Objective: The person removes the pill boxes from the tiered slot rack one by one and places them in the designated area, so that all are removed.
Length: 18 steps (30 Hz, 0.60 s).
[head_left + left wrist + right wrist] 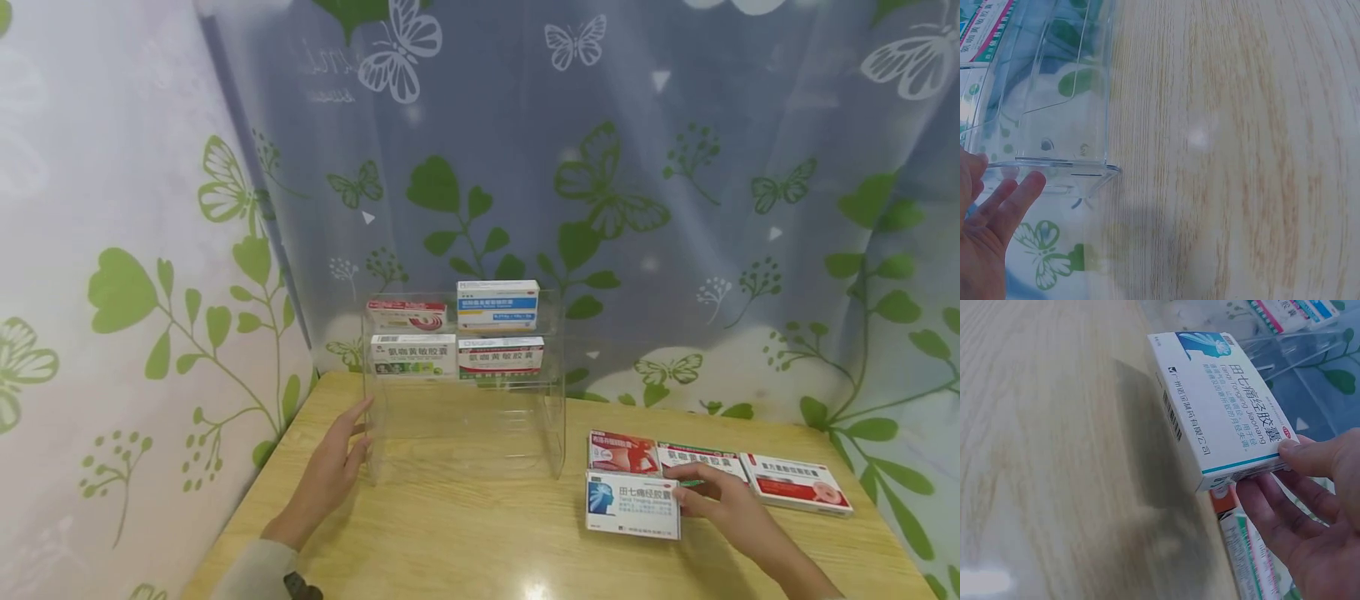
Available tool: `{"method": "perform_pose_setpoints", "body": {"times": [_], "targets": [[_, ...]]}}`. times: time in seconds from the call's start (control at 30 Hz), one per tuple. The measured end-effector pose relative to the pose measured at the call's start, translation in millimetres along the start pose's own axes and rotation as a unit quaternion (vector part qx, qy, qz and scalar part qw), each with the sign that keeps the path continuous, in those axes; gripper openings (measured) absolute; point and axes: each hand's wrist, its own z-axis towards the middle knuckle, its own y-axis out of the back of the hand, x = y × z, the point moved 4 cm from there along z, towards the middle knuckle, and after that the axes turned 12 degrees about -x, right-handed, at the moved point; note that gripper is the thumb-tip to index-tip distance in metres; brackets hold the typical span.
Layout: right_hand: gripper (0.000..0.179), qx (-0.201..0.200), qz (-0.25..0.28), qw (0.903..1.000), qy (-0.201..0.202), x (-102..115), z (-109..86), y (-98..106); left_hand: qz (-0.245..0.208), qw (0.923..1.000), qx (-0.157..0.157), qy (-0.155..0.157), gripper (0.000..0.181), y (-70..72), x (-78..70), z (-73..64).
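My right hand [723, 508] pinches a white medicine box [633, 506] with a blue head picture, thumb on its face near one end. In the right wrist view the box [1219, 403] is tilted and raised off the table, its shadow beside it. My left hand [333, 462] touches the left side of a clear acrylic rack [457, 425]; in the left wrist view its fingers [1019, 200] lie fairly straight against the side panel. On the rack's upper tiers stand a red-and-white box [407, 317], a blue-and-white box [497, 307], a green-and-white box [412, 357] and a red-banded white box [501, 358].
Right of the rack, a red box [622, 452], a green-edged box [701, 461] and a white-and-red box [797, 483] lie in a row on the wooden table [465, 542]. A patterned curtain [480, 125] hangs behind and at both sides.
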Motion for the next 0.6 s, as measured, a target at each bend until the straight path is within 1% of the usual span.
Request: {"method": "perform_pose_setpoints", "body": {"times": [0.1,0.17,0.3,0.4,0.43,0.5,0.6], "targets": [[0.039,0.006,0.000,0.9999,-0.016,-13,-1.9,-4,0.001,1.0000,-0.002,-0.005,0.068,0.4,0.3,-0.1],[0.039,0.003,-0.004,0.9997,-0.023,-19,-2.9,-6,0.001,1.0000,-0.004,-0.008,0.068,0.4,0.2,0.2],[0.040,-0.020,-0.037,0.9984,-0.039,-30,-3.1,-9,-0.001,0.9999,-0.004,-0.009,0.069,0.1,0.7,0.4],[0.039,-0.039,-0.058,0.9962,-0.051,-36,-2.1,-13,-0.003,1.0000,-0.002,-0.005,0.070,-0.1,1.1,0.3],[0.039,-0.043,-0.062,0.9956,-0.055,-38,-2.2,-14,-0.003,1.0000,-0.001,-0.002,0.070,-0.2,1.3,0.2],[0.037,-0.048,-0.051,0.9955,-0.063,-39,-3.0,-17,-0.002,1.0000,0.001,0.002,0.070,-0.2,1.3,-0.1],[0.036,-0.053,-0.045,0.9966,-0.045,-39,-6.9,-21,-0.003,1.0000,0.004,0.006,0.070,-0.3,0.9,-0.2]]}}
